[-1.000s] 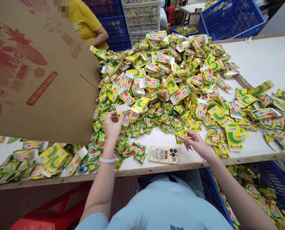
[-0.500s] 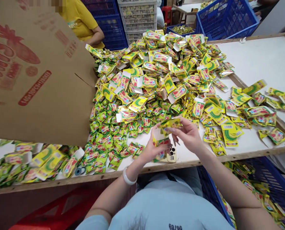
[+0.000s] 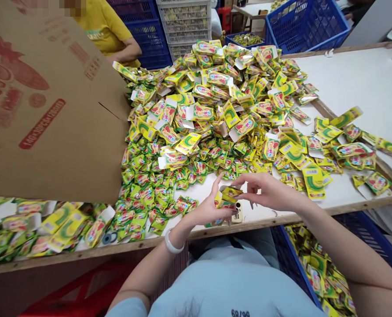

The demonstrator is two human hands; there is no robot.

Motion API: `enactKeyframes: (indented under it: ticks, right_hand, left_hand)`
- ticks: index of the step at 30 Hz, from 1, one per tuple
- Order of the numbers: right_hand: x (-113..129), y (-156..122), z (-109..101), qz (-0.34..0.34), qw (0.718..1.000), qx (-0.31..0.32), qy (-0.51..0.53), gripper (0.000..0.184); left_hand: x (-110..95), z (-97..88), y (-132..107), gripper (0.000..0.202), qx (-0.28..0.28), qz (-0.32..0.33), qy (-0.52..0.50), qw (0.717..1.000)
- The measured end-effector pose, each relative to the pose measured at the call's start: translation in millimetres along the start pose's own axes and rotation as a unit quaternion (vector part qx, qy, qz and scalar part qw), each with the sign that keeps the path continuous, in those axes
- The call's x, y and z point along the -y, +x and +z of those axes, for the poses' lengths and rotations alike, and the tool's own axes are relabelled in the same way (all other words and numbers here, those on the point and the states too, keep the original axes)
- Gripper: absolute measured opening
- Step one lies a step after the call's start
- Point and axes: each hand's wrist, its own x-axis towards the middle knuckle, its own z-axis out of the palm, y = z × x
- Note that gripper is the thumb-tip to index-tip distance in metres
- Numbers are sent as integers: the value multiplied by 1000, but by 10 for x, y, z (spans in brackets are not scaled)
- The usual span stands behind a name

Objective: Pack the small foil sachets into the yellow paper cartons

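Observation:
My left hand (image 3: 210,210), a white band on its wrist, is wrapped round a small yellow-green candy box (image 3: 218,200), mostly hidden by the fingers. My right hand (image 3: 266,190) pinches a yellow candy packet (image 3: 232,194) at the end of that box. Whether the packet is partly inside the box I cannot tell. Beneath my hands, a pale phone (image 3: 237,215) lies near the table edge. Green candy packets (image 3: 143,176) are heaped to the left, and yellow packets (image 3: 260,165) lie just beyond my right hand.
A mound of candy boxes (image 3: 215,79), many with open flaps, covers the middle of the white table (image 3: 357,79). On the left stands a large cardboard carton (image 3: 67,167). A blue crate (image 3: 309,273) of filled boxes sits below at right. Across the table is a person in yellow (image 3: 111,33).
My right hand has come down and brought the yellow packet lower, against the box in my left hand. The left hand has stayed nearly in place, its thumb now raised.

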Motion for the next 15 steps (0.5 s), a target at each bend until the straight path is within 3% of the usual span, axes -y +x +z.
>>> enactKeyframes:
  ticks: [6,11,15]
  right_hand:
    - [-171,-139,196,-55,996,-49,47,25]
    - [-197,-263,164,41,990,21,132,21]
    - [-188,-335,108,57,987,49,140,17]
  left_hand:
    - [149,-14,19,120,55,-9,11,998]
    - [238,12,78,122,157,-66,-32,985]
    - [227,53,70,124,169,-63,-45,983]
